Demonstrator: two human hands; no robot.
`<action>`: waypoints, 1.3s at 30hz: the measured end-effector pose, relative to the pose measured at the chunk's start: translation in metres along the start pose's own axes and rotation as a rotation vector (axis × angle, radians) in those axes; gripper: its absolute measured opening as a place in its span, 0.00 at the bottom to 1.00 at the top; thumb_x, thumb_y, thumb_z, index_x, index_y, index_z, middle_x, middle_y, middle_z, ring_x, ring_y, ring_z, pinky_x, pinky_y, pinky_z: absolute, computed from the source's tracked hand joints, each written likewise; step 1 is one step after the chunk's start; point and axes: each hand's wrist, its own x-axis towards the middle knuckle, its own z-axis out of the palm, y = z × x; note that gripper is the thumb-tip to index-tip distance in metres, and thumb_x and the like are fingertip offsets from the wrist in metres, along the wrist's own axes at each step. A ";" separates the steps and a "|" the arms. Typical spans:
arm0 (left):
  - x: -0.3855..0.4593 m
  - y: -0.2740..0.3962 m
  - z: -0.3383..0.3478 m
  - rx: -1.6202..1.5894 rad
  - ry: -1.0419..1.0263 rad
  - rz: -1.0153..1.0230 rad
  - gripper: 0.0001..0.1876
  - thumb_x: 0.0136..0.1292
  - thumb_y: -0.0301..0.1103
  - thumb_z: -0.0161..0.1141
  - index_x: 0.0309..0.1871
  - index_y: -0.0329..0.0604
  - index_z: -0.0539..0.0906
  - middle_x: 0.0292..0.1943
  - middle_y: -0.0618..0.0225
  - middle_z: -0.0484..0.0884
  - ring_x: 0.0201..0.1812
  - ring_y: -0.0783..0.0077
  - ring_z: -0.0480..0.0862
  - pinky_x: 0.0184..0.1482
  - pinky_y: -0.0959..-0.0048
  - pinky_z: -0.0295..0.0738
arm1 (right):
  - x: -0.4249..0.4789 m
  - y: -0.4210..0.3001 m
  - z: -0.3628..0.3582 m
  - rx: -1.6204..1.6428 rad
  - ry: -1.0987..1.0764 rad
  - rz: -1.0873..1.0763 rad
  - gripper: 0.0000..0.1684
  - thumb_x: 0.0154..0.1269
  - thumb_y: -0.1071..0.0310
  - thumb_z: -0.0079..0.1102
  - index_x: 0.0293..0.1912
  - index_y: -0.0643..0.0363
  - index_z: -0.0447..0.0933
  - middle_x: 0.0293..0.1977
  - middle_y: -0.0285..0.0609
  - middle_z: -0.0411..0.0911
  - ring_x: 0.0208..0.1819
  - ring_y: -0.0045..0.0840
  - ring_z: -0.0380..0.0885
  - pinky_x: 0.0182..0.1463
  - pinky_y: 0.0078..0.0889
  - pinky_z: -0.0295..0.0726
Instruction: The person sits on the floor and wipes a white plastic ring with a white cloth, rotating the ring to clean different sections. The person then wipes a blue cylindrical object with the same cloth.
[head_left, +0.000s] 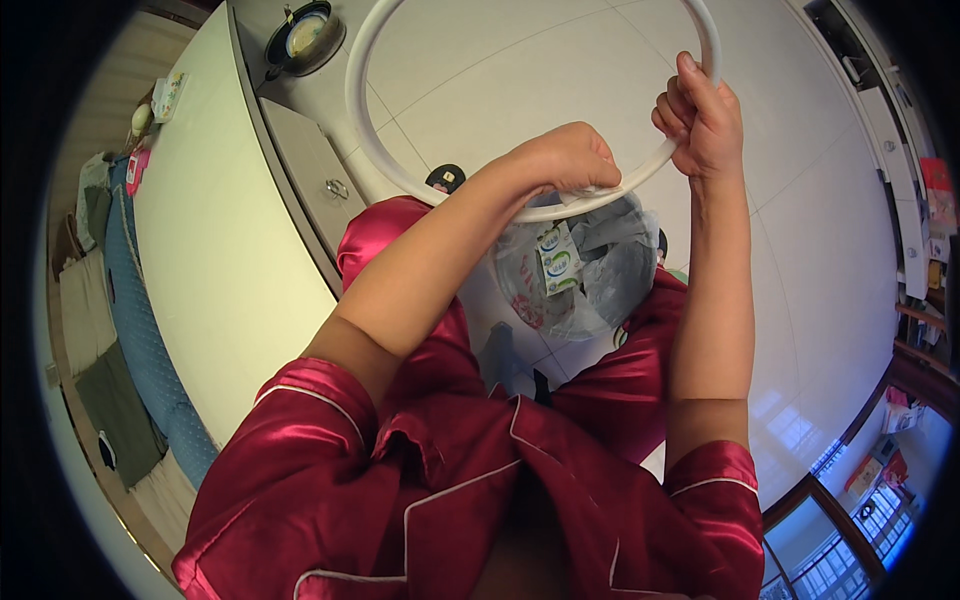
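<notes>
A large white ring (361, 97) is held up in front of me, its top cut off by the picture's upper rim. My right hand (701, 116) is closed around its right side. On the near side of the ring lies my left fist (585, 159), with a small white piece, perhaps cloth or tissue (581, 198), pinched against the ring. Below the ring, between my knees, stands a bin lined with a translucent plastic bag (525, 289). In it are a green and white printed package (559, 259) and grey plastic.
To the left is a long pale tabletop (202, 247) above a cabinet door with a metal handle (337, 189). Dark pans (326, 49) rest beyond it. A blue padded seat (139, 300) runs along the far left. White drawers (885, 142) line the right edge.
</notes>
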 end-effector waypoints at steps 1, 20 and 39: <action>0.000 0.001 0.000 -0.001 0.000 -0.006 0.08 0.53 0.32 0.61 0.31 0.37 0.84 0.23 0.70 0.82 0.23 0.82 0.76 0.26 0.79 0.69 | 0.000 -0.001 0.000 0.001 0.000 -0.004 0.22 0.69 0.58 0.53 0.21 0.49 0.58 0.11 0.26 0.51 0.12 0.13 0.47 0.18 0.21 0.49; 0.000 0.007 0.004 -0.140 0.030 0.081 0.08 0.53 0.31 0.62 0.32 0.36 0.85 0.25 0.70 0.82 0.26 0.81 0.77 0.30 0.79 0.71 | -0.005 0.001 0.003 0.053 -0.043 0.048 0.22 0.69 0.58 0.52 0.21 0.49 0.57 0.11 0.26 0.50 0.12 0.12 0.47 0.18 0.21 0.49; 0.001 0.009 0.000 -0.094 0.019 -0.019 0.09 0.52 0.31 0.62 0.33 0.35 0.85 0.25 0.68 0.83 0.25 0.79 0.78 0.28 0.78 0.72 | -0.001 -0.003 -0.002 0.017 -0.010 0.003 0.22 0.68 0.58 0.54 0.21 0.49 0.58 0.11 0.26 0.51 0.12 0.12 0.48 0.19 0.21 0.50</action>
